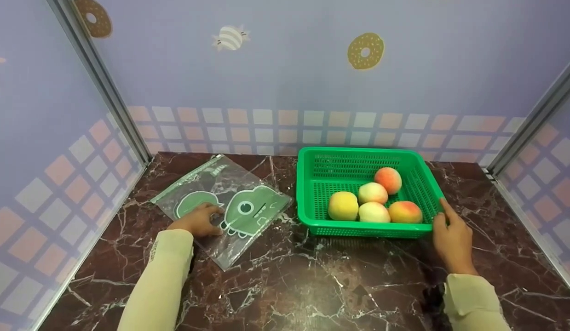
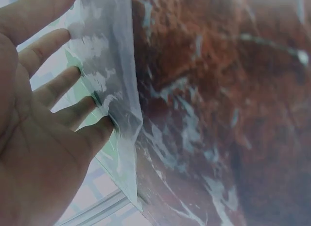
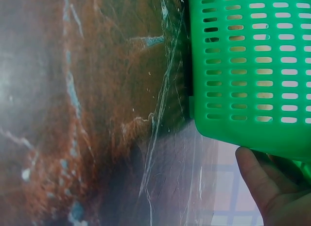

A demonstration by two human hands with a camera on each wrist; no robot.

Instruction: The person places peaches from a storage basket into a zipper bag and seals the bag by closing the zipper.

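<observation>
My left hand [image 1: 199, 220] rests on a clear zip bag [image 1: 225, 248] printed with green cartoon shapes, which lies flat on the table. In the left wrist view, its fingers [image 2: 60, 87] are spread and fairly straight, with the tips against the bag's plastic [image 2: 119, 90]. My right hand [image 1: 454, 239] touches a green plastic basket [image 1: 370, 229] at its near right corner, fingers against the side and rim. The right wrist view has a fingertip just beneath the slotted wall [image 3: 252, 133]. Inside the basket sit several peaches [image 1: 343, 206], yellow to red.
Dark red marbled tabletop [image 1: 312, 289] runs in front of the bag and basket. A patterned back wall [image 1: 285, 82] stands right behind them, and metal-framed side panels [image 1: 96, 82] close in the left and right.
</observation>
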